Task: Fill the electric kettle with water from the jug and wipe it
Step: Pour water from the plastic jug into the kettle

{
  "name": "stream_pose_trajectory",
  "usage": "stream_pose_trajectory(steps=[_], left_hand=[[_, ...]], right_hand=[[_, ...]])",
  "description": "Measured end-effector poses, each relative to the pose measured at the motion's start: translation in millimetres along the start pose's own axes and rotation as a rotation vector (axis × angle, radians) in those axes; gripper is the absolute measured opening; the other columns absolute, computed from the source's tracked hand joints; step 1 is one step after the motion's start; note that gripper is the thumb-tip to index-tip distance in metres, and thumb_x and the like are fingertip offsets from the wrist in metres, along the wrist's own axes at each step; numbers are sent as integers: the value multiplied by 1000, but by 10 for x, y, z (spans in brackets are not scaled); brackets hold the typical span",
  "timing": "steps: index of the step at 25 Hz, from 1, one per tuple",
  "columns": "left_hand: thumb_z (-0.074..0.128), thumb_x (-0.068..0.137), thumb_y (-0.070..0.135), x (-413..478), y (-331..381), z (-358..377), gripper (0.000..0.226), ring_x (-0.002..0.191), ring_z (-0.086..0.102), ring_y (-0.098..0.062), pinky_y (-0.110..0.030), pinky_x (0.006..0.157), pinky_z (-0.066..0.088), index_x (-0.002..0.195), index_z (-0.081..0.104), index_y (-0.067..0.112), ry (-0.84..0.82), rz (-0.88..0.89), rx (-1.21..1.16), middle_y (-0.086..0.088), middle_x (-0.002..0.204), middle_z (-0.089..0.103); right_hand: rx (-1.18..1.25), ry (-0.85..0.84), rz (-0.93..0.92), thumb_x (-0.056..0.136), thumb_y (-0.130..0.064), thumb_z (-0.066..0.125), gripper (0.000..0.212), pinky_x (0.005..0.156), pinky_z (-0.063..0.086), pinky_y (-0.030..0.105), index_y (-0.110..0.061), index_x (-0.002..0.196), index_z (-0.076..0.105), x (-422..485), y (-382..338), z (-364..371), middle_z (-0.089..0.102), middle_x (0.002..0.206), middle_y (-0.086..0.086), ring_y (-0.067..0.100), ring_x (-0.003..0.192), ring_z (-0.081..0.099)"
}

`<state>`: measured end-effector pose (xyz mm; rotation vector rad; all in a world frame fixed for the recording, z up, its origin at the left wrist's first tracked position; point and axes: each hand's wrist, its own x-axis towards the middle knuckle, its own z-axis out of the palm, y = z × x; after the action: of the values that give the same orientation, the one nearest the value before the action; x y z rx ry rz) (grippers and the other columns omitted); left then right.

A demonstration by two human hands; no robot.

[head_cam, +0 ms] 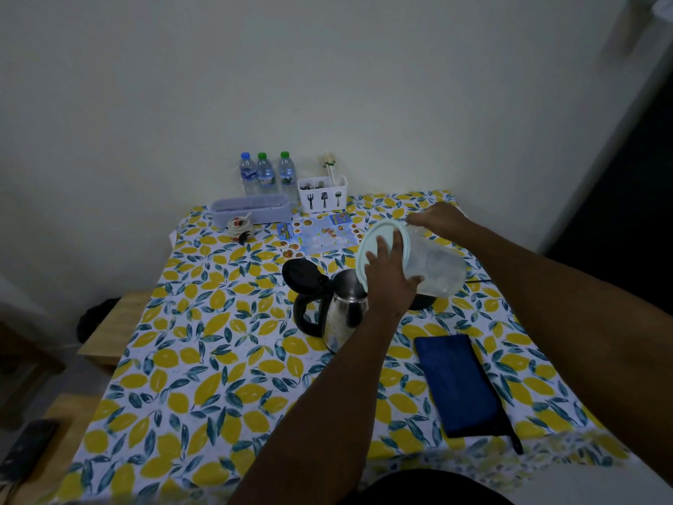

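Note:
A steel electric kettle [344, 311] with a black handle stands mid-table, its black lid [301, 274] flipped open to the left. A clear plastic jug [435, 266] with a pale green lid [378, 236] is tipped on its side over the kettle's mouth. My left hand [391, 277] presses on the jug's lid and side. My right hand [439, 218] grips the jug from behind, near its top. A folded blue cloth [457, 382] lies flat to the right of the kettle.
The table [204, 359] wears a lemon-print cloth. At the back stand three water bottles [266, 173], a white cutlery holder [322, 195], a lilac box [251, 209], a small ceramic pot [240, 227] and a printed menu card [317, 235]. The kettle's black base [422, 302] lies under the jug.

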<state>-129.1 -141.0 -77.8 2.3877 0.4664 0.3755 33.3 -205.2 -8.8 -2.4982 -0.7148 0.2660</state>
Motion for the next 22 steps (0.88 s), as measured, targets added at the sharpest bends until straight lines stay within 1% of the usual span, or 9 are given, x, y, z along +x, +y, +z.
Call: stream_pose_trajectory(steps=[1, 6, 12, 16, 18, 20, 22], left_hand=[[69, 84, 35, -4, 1, -3, 95, 143, 10, -49, -57, 116, 13, 152, 4, 18, 5, -1, -4, -15, 162, 4], [71, 82, 37, -1, -23, -4, 99, 142, 16, -48, -57, 116, 16, 152, 4, 22, 28, 0, 6, -16, 161, 8], [71, 82, 36, -25, -32, -6, 98, 142, 15, -49, -56, 116, 16, 152, 3, 22, 21, 1, 6, -15, 161, 7], [71, 82, 35, -36, -33, -18, 98, 143, 13, -49, -57, 116, 17, 152, 4, 19, 8, 2, 7, -16, 161, 8], [71, 82, 35, -22, -40, -23, 97, 143, 12, -50, -57, 115, 18, 152, 5, 19, -4, 16, 22, -16, 161, 8], [72, 81, 35, -1, -54, -17, 98, 142, 13, -51, -59, 114, 19, 152, 5, 24, -16, 37, 53, -17, 161, 9], [72, 80, 36, 22, -59, 10, 99, 142, 13, -51, -60, 114, 19, 151, 4, 27, -35, 55, 99, -17, 161, 8]], right_hand=[[1, 1, -1, 79, -51, 63, 47, 52, 30, 34, -10, 59, 53, 2, -4, 1, 42, 55, 4, 18, 54, 44], [19, 12, 0, 78, -49, 65, 49, 52, 30, 33, -11, 54, 46, -13, -48, 11, 41, 55, 4, 18, 52, 42], [34, 15, 4, 79, -46, 66, 43, 51, 29, 32, -6, 66, 59, -38, -59, 34, 47, 59, 7, 17, 52, 42], [43, 19, -3, 77, -50, 64, 44, 53, 28, 33, -12, 60, 48, -59, -44, 37, 43, 59, 6, 18, 55, 41], [84, 23, 5, 76, -49, 64, 45, 57, 30, 35, -14, 57, 44, -65, -3, 49, 42, 61, 7, 20, 58, 42], [169, 44, 50, 73, -49, 66, 42, 59, 32, 35, -14, 59, 47, -85, 58, 81, 45, 62, 7, 21, 59, 45], [283, 64, 99, 68, -52, 66, 40, 57, 34, 34, -15, 60, 53, -127, 149, 127, 47, 60, 5, 19, 56, 46]])
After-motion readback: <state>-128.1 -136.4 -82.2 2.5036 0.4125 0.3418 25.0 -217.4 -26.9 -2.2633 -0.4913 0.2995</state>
